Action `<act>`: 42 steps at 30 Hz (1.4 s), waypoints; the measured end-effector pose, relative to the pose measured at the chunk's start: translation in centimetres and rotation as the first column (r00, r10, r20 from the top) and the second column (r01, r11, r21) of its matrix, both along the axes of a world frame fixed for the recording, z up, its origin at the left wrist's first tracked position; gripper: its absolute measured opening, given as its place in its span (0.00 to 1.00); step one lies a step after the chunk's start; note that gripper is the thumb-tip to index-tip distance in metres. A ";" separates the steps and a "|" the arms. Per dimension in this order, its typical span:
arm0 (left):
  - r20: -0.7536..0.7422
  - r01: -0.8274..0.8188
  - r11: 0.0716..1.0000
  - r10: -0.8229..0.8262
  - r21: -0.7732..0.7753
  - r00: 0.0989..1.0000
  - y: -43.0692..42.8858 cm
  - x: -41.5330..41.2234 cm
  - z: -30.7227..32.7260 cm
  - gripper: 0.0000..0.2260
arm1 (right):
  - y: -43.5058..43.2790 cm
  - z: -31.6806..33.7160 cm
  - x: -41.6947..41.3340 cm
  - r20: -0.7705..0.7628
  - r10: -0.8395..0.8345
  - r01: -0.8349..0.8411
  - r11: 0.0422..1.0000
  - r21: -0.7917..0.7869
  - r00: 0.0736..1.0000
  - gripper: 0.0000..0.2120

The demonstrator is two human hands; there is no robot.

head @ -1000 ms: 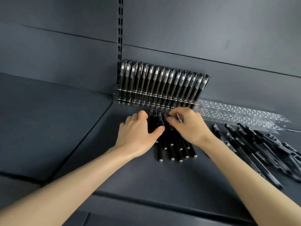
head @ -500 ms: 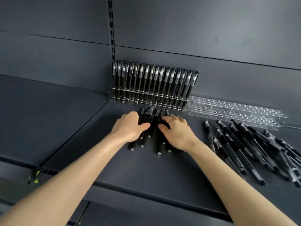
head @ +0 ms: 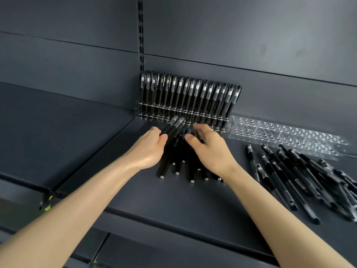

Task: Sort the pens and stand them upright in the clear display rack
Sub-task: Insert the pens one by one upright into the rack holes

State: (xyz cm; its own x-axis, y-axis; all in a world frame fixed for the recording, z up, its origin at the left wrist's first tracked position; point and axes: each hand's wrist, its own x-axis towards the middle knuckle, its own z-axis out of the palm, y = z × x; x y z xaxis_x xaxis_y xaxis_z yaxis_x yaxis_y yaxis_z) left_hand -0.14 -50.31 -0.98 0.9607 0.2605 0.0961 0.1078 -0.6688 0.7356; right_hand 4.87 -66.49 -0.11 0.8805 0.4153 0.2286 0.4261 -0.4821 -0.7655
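Since half a second ago our left hand (head: pixel 148 149) has raised two pens (head: pixel 172 126) off the bundle (head: pixel 174 155), which lies flat on the shelf (head: pixel 154 200) just in front of the filled rack (head: pixel 185 113). Thumb and curled fingers pinch the pair. Our right hand (head: pixel 211 151) rests loosely spread on the bundle, gripping nothing. The pair's long axis runs from the fingers toward the rack, caps leading and close to its front row, so the left hand is nearer. We judge that tipping them upright comes next. An empty rack (head: pixel 280 136) lies right of the filled one.
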 end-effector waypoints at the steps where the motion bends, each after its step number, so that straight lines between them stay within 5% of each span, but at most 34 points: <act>1: 0.047 0.041 0.995 -0.037 -0.091 0.998 0.1 -0.4 -0.2 0.10 | 0.4 0.4 -0.2 -0.055 0.025 -0.019 0.994 0.106 0.998 0.21; 6: 0.231 0.242 0.928 -0.178 -0.285 0.957 0.9 -0.9 -0.1 0.06 | 2.6 2.5 0.0 -0.172 0.144 -0.034 0.853 0.521 0.975 0.12; 9: 0.274 0.324 0.868 -0.230 -0.377 0.934 1.8 -0.3 0.8 0.03 | 3.7 3.7 0.9 -0.129 0.151 -0.042 0.792 0.609 0.980 0.04; 19: 0.339 0.434 0.828 -0.319 -0.355 0.885 8.8 4.5 2.6 0.07 | 10.1 5.6 4.3 -0.068 0.115 -0.046 0.769 0.638 0.991 0.23; 25: 0.391 0.297 0.932 -0.199 -0.207 0.899 12.4 7.7 1.8 0.07 | 12.5 6.5 6.3 0.159 -0.218 0.085 0.806 0.586 0.963 0.15; 29: 0.492 0.278 0.916 -0.107 -0.290 0.864 13.0 8.2 0.4 0.08 | 13.5 6.8 7.8 0.298 -0.389 0.179 0.819 0.545 0.872 0.17; 42: 0.521 0.295 0.867 -0.050 -0.401 0.852 13.1 8.6 -1.0 0.08 | 14.6 5.0 10.2 0.504 -0.412 0.194 0.882 0.429 0.759 0.15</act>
State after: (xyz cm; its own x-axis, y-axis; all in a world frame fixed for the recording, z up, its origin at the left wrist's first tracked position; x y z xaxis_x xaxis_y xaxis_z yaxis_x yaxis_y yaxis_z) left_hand 8.50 -37.16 -1.96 0.8541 0.2260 0.4684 -0.4233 -0.2211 0.8786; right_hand 15.03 -51.92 4.88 0.6072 -0.0484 0.7931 0.7054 -0.4266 -0.5661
